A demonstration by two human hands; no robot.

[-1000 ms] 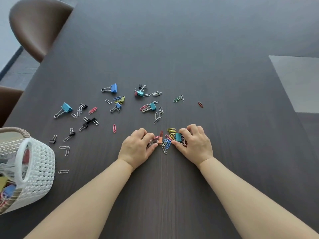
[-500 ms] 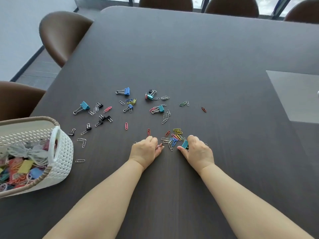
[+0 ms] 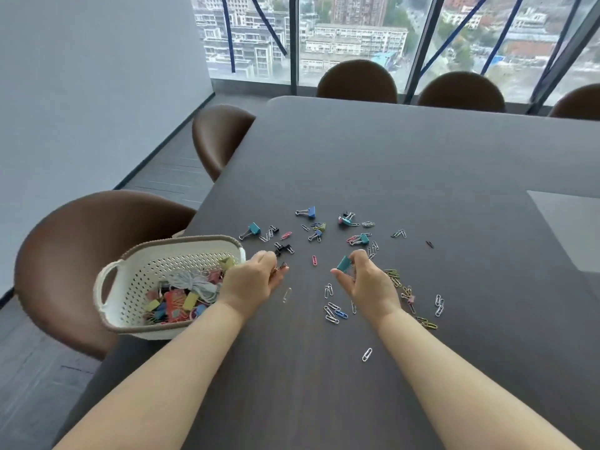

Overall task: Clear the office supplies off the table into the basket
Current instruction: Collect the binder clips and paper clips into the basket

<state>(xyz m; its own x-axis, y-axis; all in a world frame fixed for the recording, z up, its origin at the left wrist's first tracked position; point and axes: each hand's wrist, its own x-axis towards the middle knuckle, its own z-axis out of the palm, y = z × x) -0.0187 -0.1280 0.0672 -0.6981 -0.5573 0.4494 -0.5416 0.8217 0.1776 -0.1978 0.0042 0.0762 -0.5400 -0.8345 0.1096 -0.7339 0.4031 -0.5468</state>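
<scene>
My right hand (image 3: 367, 282) is raised above the dark table (image 3: 422, 164) and pinches a teal binder clip (image 3: 343, 264). My left hand (image 3: 255, 280) is lifted beside the basket, fingers curled round a small bunch of clips (image 3: 281, 267). The white perforated basket (image 3: 130, 271) stands at the table's left edge, holding coloured clips and a grey cord. Several loose paper clips (image 3: 332, 311) lie under and between my hands, more to the right (image 3: 438, 305). Binder clips, blue (image 3: 310, 212) and teal (image 3: 251, 229), lie farther back.
Brown chairs stand left of the table (image 3: 97, 241) and along its far side (image 3: 357, 81). A lighter inset panel (image 3: 571, 222) is on the table's right. A single paper clip (image 3: 367, 354) lies near my right forearm. Windows are behind the far chairs.
Both hands have lifted off the table with clips, the left one moving towards the basket. Some paper clips have scattered below. My head has tilted up, bringing the chairs and windows into view.
</scene>
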